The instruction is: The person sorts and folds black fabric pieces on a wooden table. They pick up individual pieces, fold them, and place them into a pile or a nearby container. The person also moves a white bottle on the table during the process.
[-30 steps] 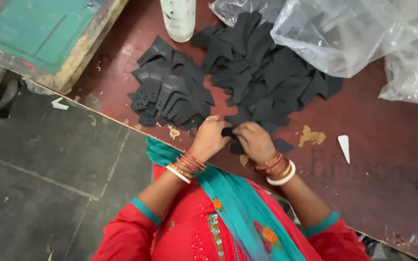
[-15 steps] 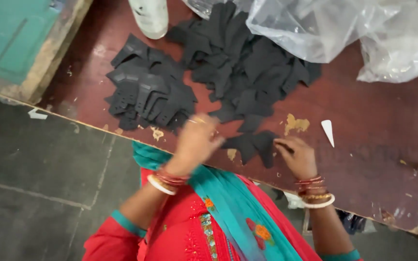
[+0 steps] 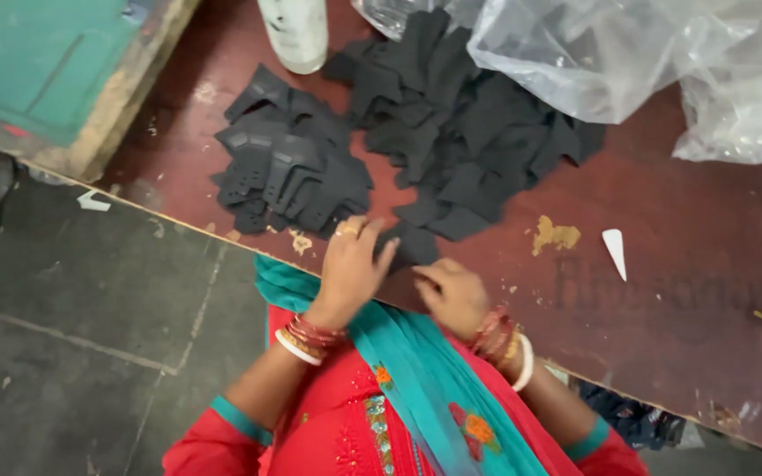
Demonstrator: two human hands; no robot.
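Currently we note both hands, left hand (image 3: pixel 352 264) and right hand (image 3: pixel 453 295), pinching one black cutout piece (image 3: pixel 412 247), its long axis unclear.

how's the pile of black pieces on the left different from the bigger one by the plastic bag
The left pile is smaller and compact, its pieces overlapping in a fairly neat stack; the right pile is larger and sprawls loosely toward the clear plastic bag. Several left-pile pieces show rows of small punched holes; none are visible on the right pile. The left hand rests by the left pile's near edge, the right hand below the right pile. Both are flat black cut pieces on the reddish-brown table.
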